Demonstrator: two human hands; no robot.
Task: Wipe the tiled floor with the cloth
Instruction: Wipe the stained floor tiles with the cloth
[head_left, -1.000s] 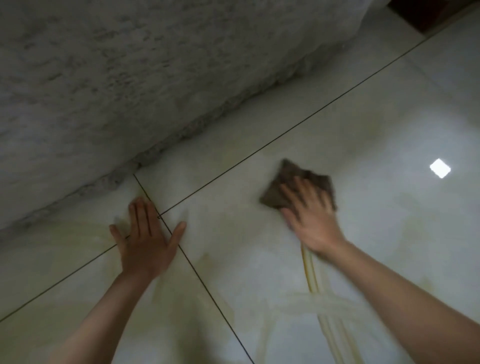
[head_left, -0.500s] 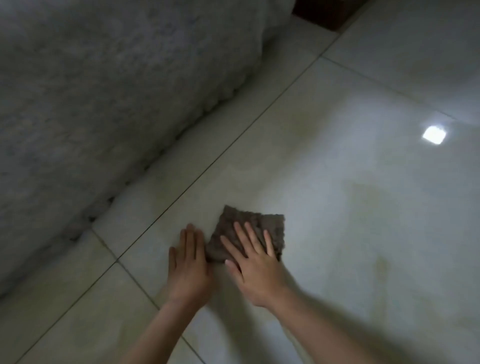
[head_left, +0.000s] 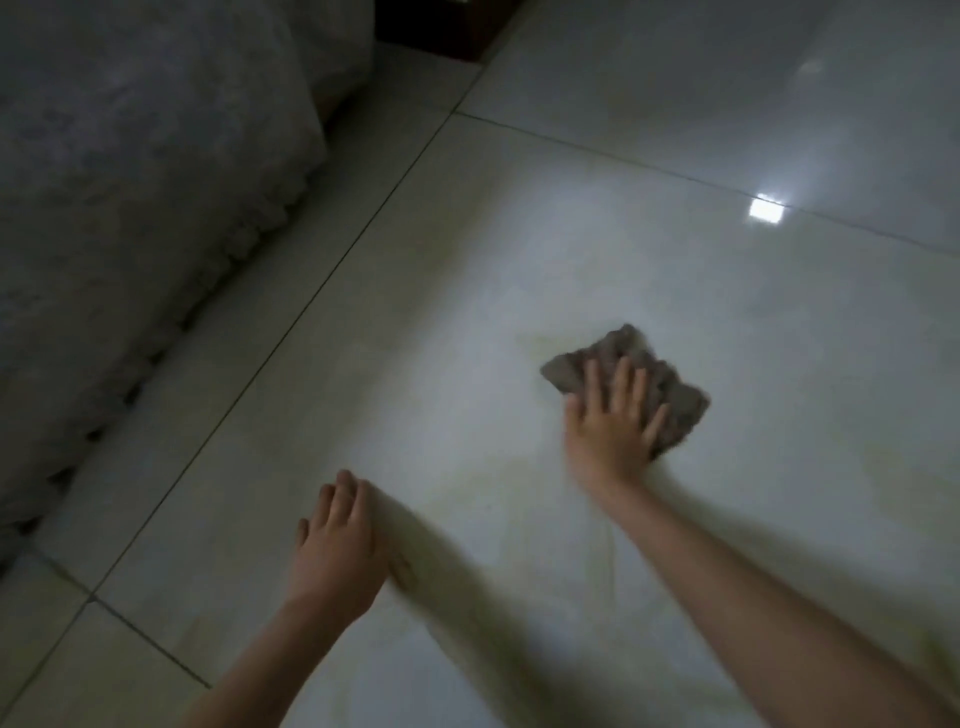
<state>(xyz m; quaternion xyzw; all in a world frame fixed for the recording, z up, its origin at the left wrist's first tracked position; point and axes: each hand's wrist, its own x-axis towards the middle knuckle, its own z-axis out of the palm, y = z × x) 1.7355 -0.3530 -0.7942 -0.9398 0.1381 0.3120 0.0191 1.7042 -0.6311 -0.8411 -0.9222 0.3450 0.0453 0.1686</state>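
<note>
Right hand (head_left: 615, 423) flat on crumpled brown square cloth (head_left: 670, 395), grip apart, fingers spread to press it against glossy pale tiled floor (head_left: 467, 291), mid-tile. Left hand (head_left: 337, 551) flat on floor, grip apart, likely bracing body. Grey fabric drape (head_left: 130, 208) left, well apart.

Glossy, smooth tiled floor (head_left: 623, 249); rough brown cloth (head_left: 670, 389); matt grey fabric cover (head_left: 130, 182).
</note>
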